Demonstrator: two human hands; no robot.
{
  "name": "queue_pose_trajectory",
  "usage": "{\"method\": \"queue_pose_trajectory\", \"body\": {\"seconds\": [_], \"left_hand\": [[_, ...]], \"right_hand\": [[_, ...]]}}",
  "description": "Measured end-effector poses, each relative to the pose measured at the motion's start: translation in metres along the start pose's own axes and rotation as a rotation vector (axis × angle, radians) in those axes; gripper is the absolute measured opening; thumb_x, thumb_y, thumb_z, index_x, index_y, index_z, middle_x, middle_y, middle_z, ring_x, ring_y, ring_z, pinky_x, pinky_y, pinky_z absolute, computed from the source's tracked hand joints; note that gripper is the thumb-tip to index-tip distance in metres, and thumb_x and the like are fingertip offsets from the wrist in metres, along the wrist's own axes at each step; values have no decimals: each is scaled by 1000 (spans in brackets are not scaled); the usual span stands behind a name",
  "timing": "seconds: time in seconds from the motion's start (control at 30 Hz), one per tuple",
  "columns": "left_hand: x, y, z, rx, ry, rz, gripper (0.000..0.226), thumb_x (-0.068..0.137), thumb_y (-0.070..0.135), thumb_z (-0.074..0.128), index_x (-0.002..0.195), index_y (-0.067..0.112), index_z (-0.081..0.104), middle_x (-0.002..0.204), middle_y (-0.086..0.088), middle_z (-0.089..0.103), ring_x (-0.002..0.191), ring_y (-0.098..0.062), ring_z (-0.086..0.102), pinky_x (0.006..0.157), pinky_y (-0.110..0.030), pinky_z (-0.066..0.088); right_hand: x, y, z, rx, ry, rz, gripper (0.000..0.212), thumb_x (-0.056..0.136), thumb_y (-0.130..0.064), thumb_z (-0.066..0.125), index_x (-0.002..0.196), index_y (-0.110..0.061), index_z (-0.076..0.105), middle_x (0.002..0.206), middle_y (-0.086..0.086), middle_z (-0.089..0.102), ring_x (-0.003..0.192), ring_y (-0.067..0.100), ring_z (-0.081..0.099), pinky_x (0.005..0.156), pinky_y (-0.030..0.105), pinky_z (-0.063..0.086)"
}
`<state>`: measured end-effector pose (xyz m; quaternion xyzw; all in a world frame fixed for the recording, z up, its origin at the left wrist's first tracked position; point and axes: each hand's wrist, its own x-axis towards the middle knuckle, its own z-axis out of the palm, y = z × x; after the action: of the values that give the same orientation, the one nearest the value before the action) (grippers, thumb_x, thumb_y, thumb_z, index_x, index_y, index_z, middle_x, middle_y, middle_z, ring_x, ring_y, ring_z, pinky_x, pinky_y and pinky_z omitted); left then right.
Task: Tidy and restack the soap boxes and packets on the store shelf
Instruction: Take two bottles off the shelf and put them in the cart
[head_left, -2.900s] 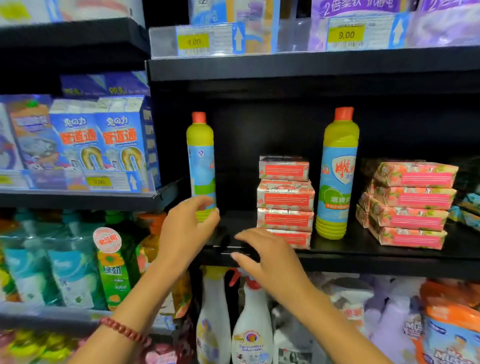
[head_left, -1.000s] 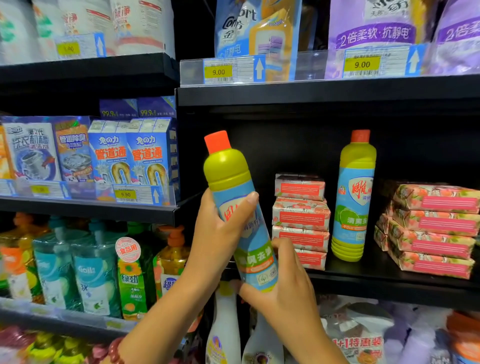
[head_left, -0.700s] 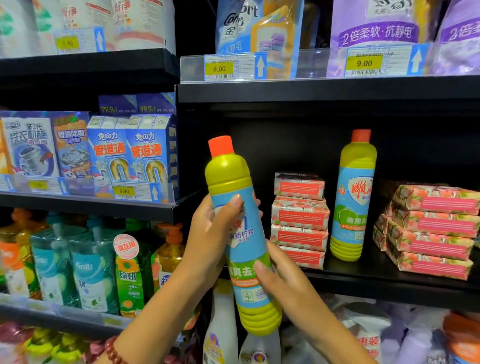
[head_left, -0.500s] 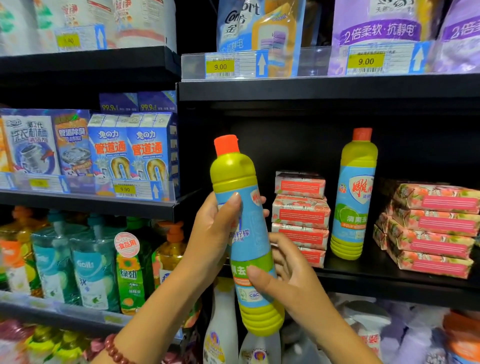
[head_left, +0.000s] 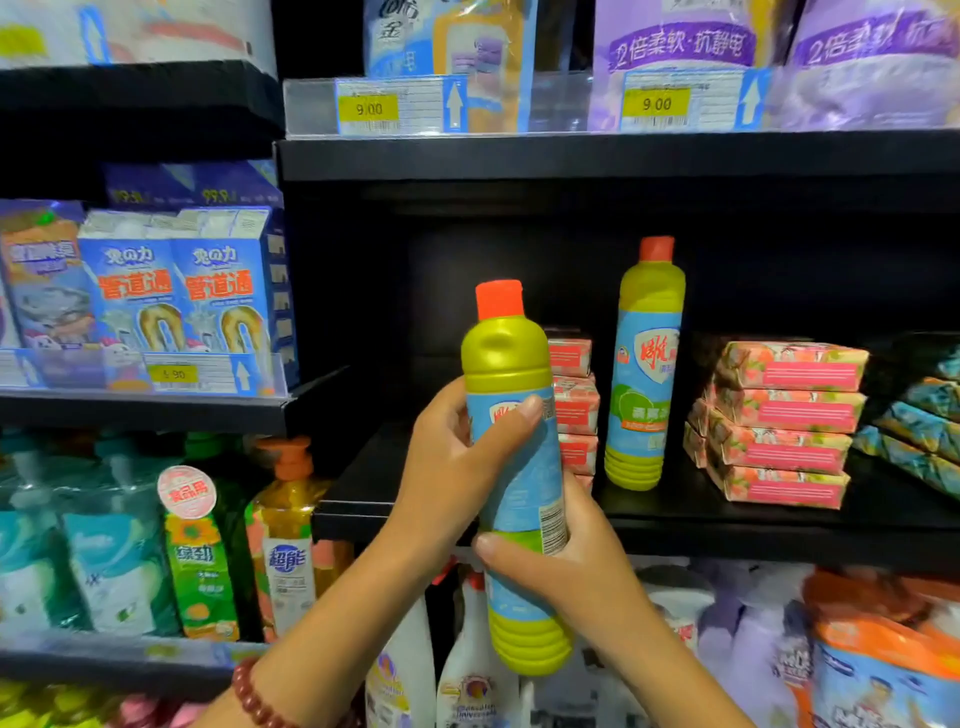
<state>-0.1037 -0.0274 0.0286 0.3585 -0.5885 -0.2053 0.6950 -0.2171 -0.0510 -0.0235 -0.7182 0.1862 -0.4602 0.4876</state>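
As hands (head_left: 457, 467) (head_left: 566, 566) grip bottle (head_left: 508, 364), shelf edge (head_left: 779, 538) (behind)

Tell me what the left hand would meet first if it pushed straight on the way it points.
Likely the narrow stack of soap boxes behind the bottle that the left hand grips; the bottle would touch them before the hand does. Depth is hard to judge.

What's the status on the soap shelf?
Left hand and right hand grip cleaner bottle, off shelf. Right soap stack untouched. Bottle partly hides middle soap stack.
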Motion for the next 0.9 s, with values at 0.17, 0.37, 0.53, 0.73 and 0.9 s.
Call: {"method": "queue_pose_trajectory", "body": {"seconds": [0.17,0.37,0.53,0.73,0.9], "left_hand": [[8,5,53,-141,-102,-38,45,77,35,65,110,4,62,94,3,71,89,-8,68,72,-22,54],[40,0,112,-105,48,-70,45,84,13,69,125,13,51,116,0,61,101,-2,60,84,-17,50],[74,-21,145,244,139,-33,72,82,25,70,141,6,34,135,-14,43,123,-28,45,102,-45,40],[92,-50,155,335,218,-231,52,73,24,76,107,9,41,108,-13,56,95,-30,60,80,-44,53],[88,-69,162,352,290,-129,50,79,28,73,113,6,43,110,-14,57,96,-28,60,79,-41,52]], "right_hand": [[-25,-1,-42,-21,296,-44,56,56,-30,79,107,-24,56,88,-5,71,80,14,69,64,22,52],[-61,-12,-103,-121,469,1,51,59,-27,76,107,-29,56,87,-2,70,78,20,69,64,29,55],[-73,-18,-129,-152,540,-19,52,57,-30,78,104,-28,58,87,2,69,78,24,68,69,43,56],[-75,-21,-142,-142,531,-51,57,54,-39,77,107,-29,58,90,3,69,81,25,69,69,38,58],[-73,-17,-147,-119,541,-62,58,53,-40,75,106,-25,58,88,4,69,80,26,68,68,37,57]]}}
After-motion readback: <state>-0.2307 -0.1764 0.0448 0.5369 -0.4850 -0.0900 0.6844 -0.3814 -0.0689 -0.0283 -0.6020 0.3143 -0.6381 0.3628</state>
